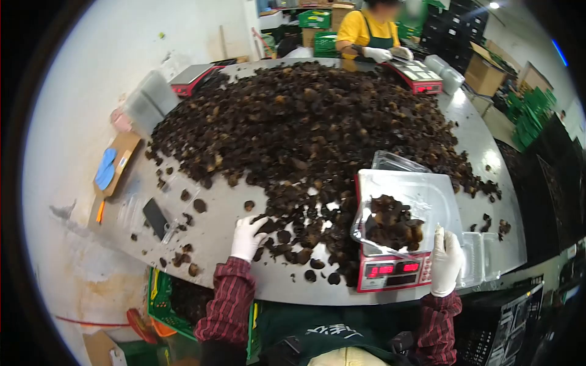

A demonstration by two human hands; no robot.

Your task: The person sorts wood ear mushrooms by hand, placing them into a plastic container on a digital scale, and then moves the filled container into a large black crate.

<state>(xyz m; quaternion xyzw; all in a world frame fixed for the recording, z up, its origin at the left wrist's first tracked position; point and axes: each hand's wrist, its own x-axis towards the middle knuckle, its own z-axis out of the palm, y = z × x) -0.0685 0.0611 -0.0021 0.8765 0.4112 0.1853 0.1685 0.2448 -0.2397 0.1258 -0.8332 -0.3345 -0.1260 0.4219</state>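
Observation:
My left hand [247,239], in a white glove, is at the near edge of a large heap of dark wood ear mushrooms [299,122]. Its fingers and thumb curl around a dark wood ear piece at the fingertips. My right hand [447,262], also gloved, is at the right side of a red digital scale [395,271], fingers pointing up with nothing seen in them. On the scale's pale plate [436,189] rests a clear plastic tray [361,227] holding a small mound of wood ear. Red digits glow on the display.
Opposite, a person [369,33] in yellow works beside another scale [418,76]. A third scale [195,78] stands far left near stacked clear containers [149,100]. A phone [156,218] lies on the metal table [213,244]. More clear trays [479,259] sit right; a green crate [160,299] is below.

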